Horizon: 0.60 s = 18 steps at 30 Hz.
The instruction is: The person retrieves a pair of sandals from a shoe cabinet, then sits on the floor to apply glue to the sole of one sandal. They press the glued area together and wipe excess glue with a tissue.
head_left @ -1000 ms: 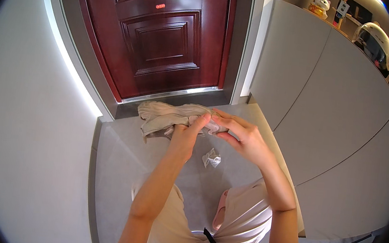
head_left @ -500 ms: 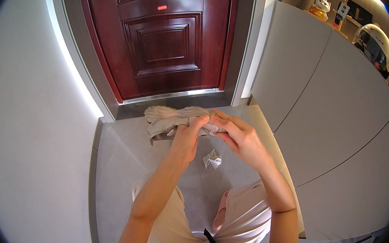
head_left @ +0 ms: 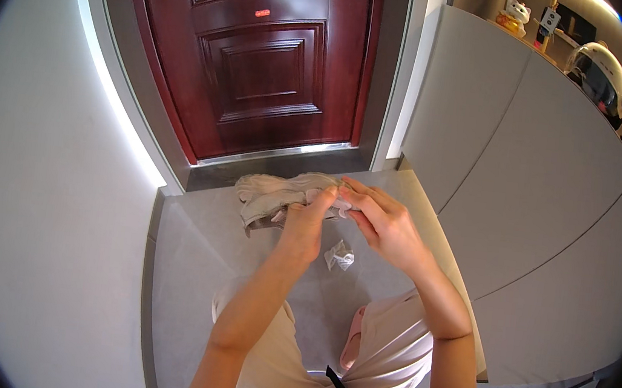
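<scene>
Shoe (head_left: 280, 195), beige and soft-looking, is up in the air in front of the person, just above the grey floor (head_left: 189, 272) and a little way out from the dark red door (head_left: 264, 60). The left hand (head_left: 307, 220) wraps around the shoe's near end with its fingers pressed together on it. The right hand (head_left: 380, 224) is touching that same end, and its fingertips are pinched on a small pale bit there, maybe paper or a part of the shoe; it is too small to tell which. The shoe looks light, since it sits easily between two hands. Its cloth top looks bendy and would squash if squeezed hard, while the bottom is likely stiffer, so the sole or the firm back part seems the best place to hold it. It does not look slippery or easy to break. Below the shoe, on the floor, lies a small crumpled ball of white paper (head_left: 340, 256). Closer to the person than the shoe are their knees in pale trousers. To the right of the shoe stands a tall light grey cabinet (head_left: 537, 203), with a white helmet (head_left: 600, 77) on top. To the left of the shoe is a plain white wall (head_left: 37, 203).
</scene>
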{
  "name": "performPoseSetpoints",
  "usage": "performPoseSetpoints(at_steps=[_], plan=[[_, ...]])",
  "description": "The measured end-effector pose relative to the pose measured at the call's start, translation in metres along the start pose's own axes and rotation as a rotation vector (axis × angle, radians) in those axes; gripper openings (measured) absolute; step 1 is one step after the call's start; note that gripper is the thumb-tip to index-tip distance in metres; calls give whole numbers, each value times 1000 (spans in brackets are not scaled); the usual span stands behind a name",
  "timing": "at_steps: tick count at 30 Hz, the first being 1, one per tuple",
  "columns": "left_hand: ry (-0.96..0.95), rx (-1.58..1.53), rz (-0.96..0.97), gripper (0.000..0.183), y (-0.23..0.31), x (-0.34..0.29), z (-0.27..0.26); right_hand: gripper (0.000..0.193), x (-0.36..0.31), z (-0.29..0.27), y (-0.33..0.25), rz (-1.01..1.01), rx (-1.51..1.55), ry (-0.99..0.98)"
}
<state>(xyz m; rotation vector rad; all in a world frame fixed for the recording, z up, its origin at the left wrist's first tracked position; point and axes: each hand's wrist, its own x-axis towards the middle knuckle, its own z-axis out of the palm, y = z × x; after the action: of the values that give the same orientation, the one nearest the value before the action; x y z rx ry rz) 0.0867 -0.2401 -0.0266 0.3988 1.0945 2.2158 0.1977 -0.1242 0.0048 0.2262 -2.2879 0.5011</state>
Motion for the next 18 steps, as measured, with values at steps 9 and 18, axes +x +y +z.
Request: performPoseSetpoints(at_steps=[9, 18], plan=[[22, -11, 64, 12, -6, 1, 1, 35, 1, -1, 1, -28, -2, 1], [-25, -3, 193, 9, -13, 7, -3, 39, -1, -1, 1, -3, 64, 17]])
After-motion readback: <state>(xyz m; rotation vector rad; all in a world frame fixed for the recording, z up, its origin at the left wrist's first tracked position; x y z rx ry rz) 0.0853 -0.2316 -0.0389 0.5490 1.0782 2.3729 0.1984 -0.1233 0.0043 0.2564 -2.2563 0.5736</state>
